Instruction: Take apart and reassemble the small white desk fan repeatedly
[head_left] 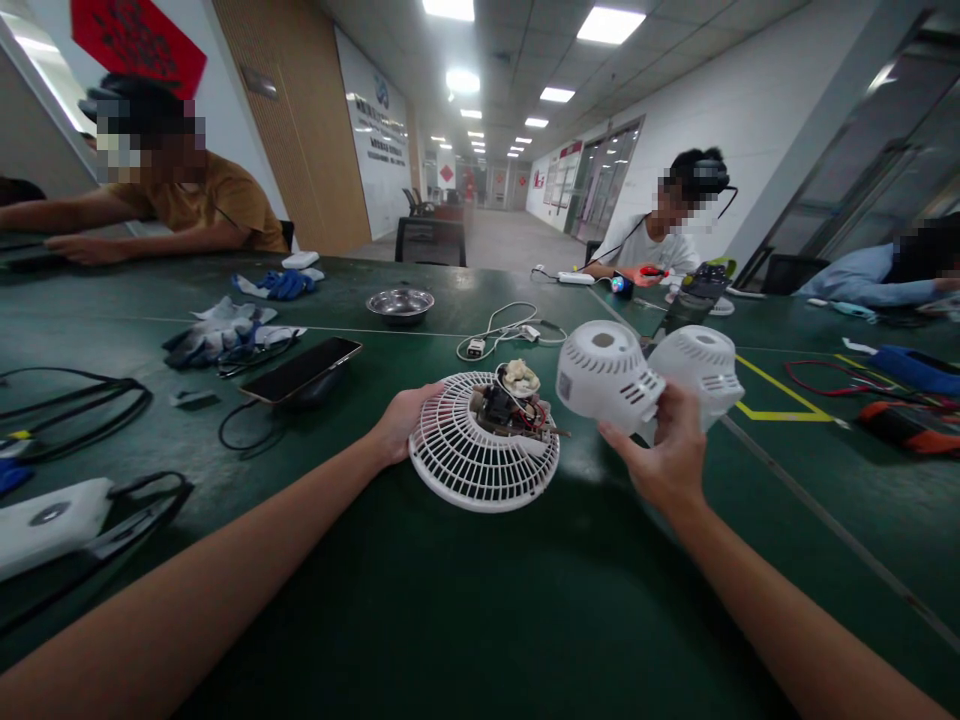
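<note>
My left hand [409, 425] is closed on the left rim of a white round fan grille [480, 475]. An exposed fan motor [506, 405] with wires and a cream-coloured part on top sits at the grille's centre. To the right, my right hand [667, 455] is closed, thumb and fingers around the lower edge of a white vented plastic motor cover [600, 375]. A second, similar white vented cover [701, 365] is right beside it, partly behind my fingers; whether I hold that one too I cannot tell.
Behind the grille lie a white cable [517, 335] and a metal bowl [401, 305]. A phone [304, 370], gloves [221, 335] and a white power bank [52, 520] are at left. A dark bottle [694, 300] stands behind the covers; an orange-black tool [911, 428] lies right. People sit around the table.
</note>
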